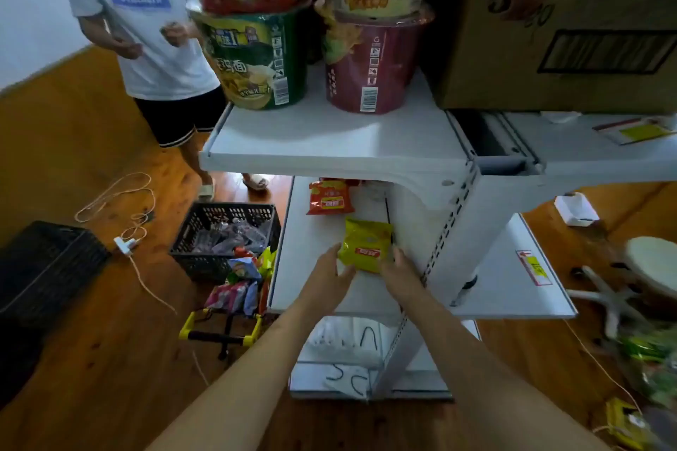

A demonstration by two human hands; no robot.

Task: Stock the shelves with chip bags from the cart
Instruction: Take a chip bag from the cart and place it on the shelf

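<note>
Wood-floor room w/ white shelving: both hands set a yellow chip bag (pixel 366 245) on the middle shelf (pixel 311 267).
Black crate (pixel 225 236) on floor holds purplish packets; cart (pixel 223 326) beside shelf carries mixed snack bags. Yellow bag is crinkled, w/ red label; orange bag (pixel 329 197) lies just behind. Left hand (pixel 331 273) & right hand (pixel 399 273): each grip curled on bag's edges. Label text too blurred to read.

Yellow chip bag (pixel 364 245) upright on the white middle shelf (pixel 315 289); orange chip bag (pixel 329 197) stands behind it.
</note>
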